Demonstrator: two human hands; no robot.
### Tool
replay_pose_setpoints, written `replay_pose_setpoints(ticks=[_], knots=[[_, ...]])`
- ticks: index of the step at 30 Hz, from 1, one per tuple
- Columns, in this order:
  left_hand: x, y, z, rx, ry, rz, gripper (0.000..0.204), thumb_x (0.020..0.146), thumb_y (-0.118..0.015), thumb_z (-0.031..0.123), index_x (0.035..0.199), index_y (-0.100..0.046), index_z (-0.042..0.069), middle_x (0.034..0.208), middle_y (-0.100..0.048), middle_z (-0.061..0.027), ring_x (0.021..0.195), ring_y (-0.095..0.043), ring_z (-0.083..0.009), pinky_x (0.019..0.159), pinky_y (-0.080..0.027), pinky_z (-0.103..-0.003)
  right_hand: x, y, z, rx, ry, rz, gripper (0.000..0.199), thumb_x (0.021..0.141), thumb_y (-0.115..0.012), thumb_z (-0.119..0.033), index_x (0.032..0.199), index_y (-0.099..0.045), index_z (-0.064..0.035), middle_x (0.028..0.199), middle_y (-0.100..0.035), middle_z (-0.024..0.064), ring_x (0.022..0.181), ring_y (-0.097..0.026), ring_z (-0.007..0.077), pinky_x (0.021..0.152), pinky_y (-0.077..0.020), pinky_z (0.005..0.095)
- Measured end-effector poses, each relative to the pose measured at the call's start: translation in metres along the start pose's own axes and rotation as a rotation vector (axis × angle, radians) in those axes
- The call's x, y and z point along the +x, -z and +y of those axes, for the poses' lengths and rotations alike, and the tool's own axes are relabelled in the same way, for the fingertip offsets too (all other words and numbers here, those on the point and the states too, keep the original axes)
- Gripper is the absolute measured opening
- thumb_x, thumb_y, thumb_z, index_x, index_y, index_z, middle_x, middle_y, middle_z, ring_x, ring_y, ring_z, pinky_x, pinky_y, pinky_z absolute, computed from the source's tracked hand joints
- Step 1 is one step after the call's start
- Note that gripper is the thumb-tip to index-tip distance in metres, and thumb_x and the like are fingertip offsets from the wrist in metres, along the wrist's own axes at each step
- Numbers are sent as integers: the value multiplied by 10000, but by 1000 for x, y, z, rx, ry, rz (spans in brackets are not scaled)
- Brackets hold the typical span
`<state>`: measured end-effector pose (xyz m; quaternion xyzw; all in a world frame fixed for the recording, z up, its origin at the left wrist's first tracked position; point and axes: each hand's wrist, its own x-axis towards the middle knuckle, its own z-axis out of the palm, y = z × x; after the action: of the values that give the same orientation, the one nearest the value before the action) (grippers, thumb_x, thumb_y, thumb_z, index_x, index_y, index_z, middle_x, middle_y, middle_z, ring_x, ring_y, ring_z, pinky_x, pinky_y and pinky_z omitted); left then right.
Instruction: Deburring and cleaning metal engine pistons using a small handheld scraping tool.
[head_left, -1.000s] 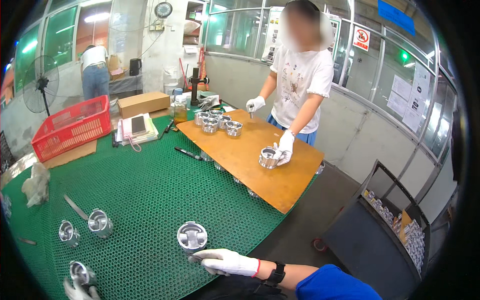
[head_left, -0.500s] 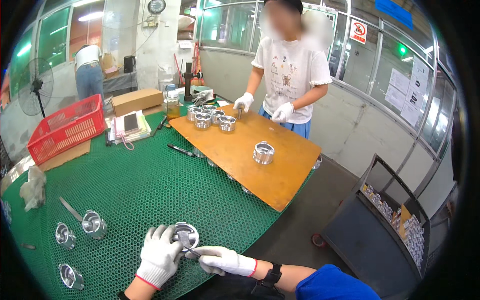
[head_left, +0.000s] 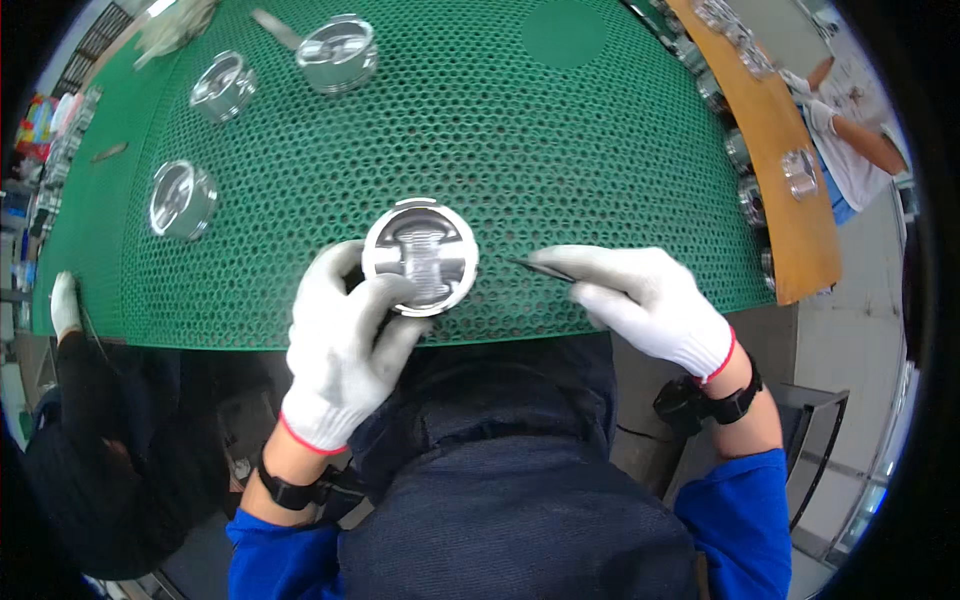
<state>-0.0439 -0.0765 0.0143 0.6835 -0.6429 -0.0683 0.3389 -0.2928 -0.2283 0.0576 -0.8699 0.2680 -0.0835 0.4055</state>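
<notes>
Left hand [head_left: 340,335] grasps one round silver metal piston [head_left: 425,262]. Right of that piston: right hand [head_left: 655,305], pinching one slim dark tool [head_left: 545,270]. Left: three matching pistons [head_left: 184,201].

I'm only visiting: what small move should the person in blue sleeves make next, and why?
Probably bring the thin dark tool leftward to the metal piston: the left hand holds the piston with its hollow side facing the camera, while the right hand holds the tool, its tip pointing that way but not touching.
</notes>
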Motion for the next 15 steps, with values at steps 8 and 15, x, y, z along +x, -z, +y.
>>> replay_pose_setpoints(ticks=[8, 15], knots=[[-12, 1, -8, 46, -31, 30, 282, 661, -822, 86, 910, -689, 87, 1016, -635, -152, 1026, -617, -381, 874, -515, -450, 36, -15, -25, -684, 184, 118, 280, 927, -607, -180, 1196, -658, -238, 693, -658, 68, 610, -677, 255, 566, -558, 381], [-6, 2, -8, 100, -68, 55, 288, 622, -871, 194, 838, -694, 125, 915, -581, -99, 902, -607, -335, 756, -508, -441, 29, -10, -32, -709, 110, -6, 300, 933, -593, -183, 1224, -648, -230, 673, -654, 75, 555, -669, 268, 508, -556, 383]])
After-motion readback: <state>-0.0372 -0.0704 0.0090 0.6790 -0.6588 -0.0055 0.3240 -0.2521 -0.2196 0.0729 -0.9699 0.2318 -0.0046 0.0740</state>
